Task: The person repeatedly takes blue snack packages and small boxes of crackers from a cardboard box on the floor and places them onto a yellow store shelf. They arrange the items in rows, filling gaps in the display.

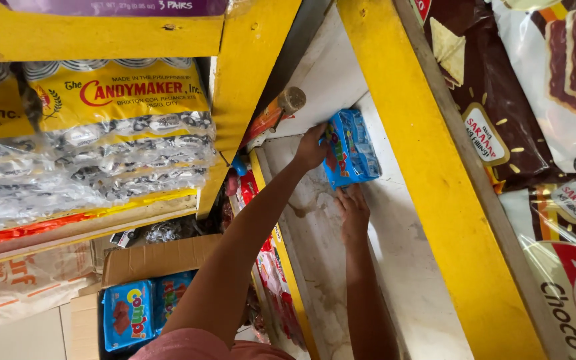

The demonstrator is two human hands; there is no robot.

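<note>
Thing: blue snack pack (350,148), lying flat on the white shelf (401,267) against the yellow frame post (435,200).
Long axis: runs up and down the picture, along the shelf's length, top end tipped slightly left.
Left hand (312,148): fingers curled onto the pack's left edge, gripping it.
Right hand (353,213): fingers bent, tips touching the pack's near end; a full grasp cannot be told.
Nearby: cardboard box (148,280) below holds more blue packs; bagged candies (101,147) at left.

A glossy blue plastic packet (349,148) is shining against a worn, stained white shelf (395,253), beside matt yellow painted wood (445,200) and a dull cardboard box (158,259).
</note>
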